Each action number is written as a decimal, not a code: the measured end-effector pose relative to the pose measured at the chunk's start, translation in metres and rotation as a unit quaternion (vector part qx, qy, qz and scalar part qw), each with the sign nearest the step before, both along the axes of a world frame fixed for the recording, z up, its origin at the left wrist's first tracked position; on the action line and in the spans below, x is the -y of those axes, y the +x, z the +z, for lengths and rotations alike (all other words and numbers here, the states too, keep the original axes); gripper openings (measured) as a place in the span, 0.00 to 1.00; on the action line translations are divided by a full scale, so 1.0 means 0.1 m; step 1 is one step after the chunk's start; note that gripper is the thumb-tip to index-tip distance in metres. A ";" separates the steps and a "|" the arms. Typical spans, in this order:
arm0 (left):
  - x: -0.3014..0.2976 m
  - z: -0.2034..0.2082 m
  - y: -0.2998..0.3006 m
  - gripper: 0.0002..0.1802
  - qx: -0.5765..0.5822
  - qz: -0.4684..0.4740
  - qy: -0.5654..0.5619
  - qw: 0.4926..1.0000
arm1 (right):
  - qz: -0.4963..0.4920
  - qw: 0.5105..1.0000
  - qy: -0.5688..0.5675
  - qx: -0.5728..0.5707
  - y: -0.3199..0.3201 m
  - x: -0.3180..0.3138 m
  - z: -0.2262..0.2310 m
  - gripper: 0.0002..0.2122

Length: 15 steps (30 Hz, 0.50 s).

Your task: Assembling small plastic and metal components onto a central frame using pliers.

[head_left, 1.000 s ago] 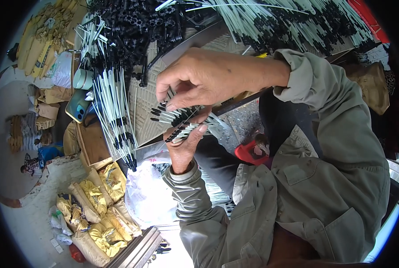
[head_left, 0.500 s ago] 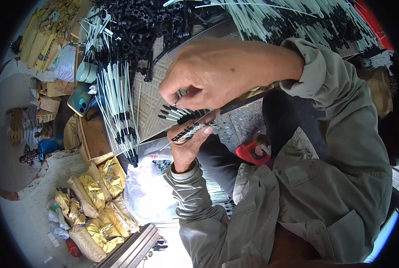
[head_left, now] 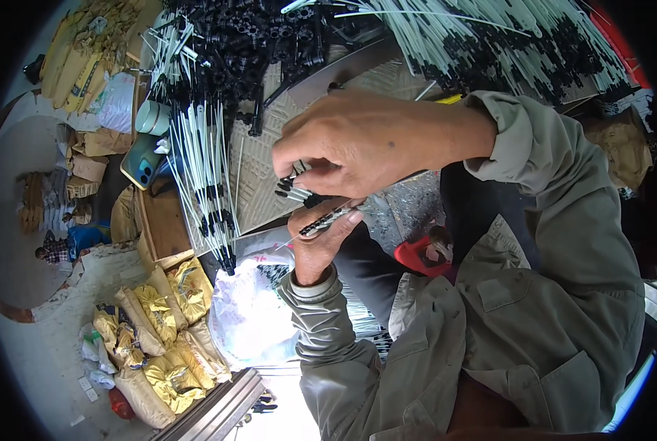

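Note:
My left hand is closed round a bunch of thin pale rods with black ends, its thumb lying along them. Just above it, my right hand is curled, with thumb and fingers drawn together at the bunch's black tips. Small dark bits show between those right fingers, but what they pinch is largely hidden. To the left, a fanned bundle of similar pale rods lies on a patterned board, its black ends pointing toward me.
A heap of black plastic parts covers the far board; more pale rods are piled at far right. A phone and a round container stand left. Yellow packets fill a box below. A red object lies near my legs.
My right hand has come down onto the black tips of the bunch, covering most of them. The view has shifted slightly; the left hand keeps its hold.

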<state>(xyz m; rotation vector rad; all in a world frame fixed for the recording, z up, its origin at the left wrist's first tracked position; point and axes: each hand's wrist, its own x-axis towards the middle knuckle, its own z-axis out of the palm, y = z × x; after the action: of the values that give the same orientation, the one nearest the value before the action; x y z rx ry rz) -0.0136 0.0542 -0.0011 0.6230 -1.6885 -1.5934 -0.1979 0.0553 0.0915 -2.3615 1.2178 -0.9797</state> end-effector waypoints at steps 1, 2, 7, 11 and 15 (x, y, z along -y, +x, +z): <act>0.01 -0.01 0.02 0.12 0.006 -0.003 -0.009 1.000 | 0.015 1.000 0.013 0.009 0.01 0.01 -0.02 0.03; 0.02 -0.01 0.03 0.12 0.012 -0.005 -0.018 1.000 | 0.029 0.999 0.025 0.017 0.02 0.02 -0.03 0.04; 0.00 -0.02 0.06 0.12 -0.005 -0.005 0.005 1.000 | 0.051 0.997 -0.005 0.055 0.05 0.03 -0.07 0.04; 0.03 -0.06 0.07 0.11 0.017 -0.034 -0.024 0.999 | 0.075 0.994 -0.039 0.075 0.04 0.04 -0.07 0.04; 0.02 0.02 0.04 0.10 -0.012 -0.056 -0.027 0.998 | 0.078 0.993 0.006 0.087 0.06 0.06 -0.09 0.04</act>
<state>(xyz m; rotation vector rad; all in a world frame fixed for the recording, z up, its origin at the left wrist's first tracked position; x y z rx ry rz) -0.0094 0.0521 0.0013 0.4879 -1.7685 -1.6199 -0.1914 0.0488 0.0827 -2.2689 0.9578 -1.0960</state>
